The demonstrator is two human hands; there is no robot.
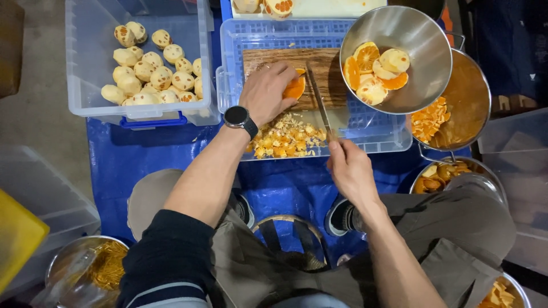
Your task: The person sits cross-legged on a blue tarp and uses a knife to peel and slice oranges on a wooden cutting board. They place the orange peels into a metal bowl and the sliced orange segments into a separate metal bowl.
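near the top centre of the frame the left hand (pixel 266 91), a dark watch (pixel 240 117) on its wrist, is curled down over a peeled orange (pixel 295 88), pinning it to a wooden cutting board (pixel 328 71). only a bright orange wedge of the fruit shows past the fingers, its flesh glossy and its edge pale. the right hand (pixel 349 169), lower and right of centre, is closed around the handle of a knife (pixel 319 102), whose thin blade runs up across the board and meets the fruit's right side. the board lies on an upturned blue crate (pixel 240 40), and a heap of small chopped peel scraps (pixel 285 137) sits just below the board. at upper right a steel bowl (pixel 422 34) holds cut orange halves (pixel 374 71), pale outside and vivid inside. at upper left a clear bin (pixel 85 57) holds whole peeled oranges (pixel 151 80), cream coloured with brown spots. a blue tarp (pixel 142 159) covers the floor beneath.
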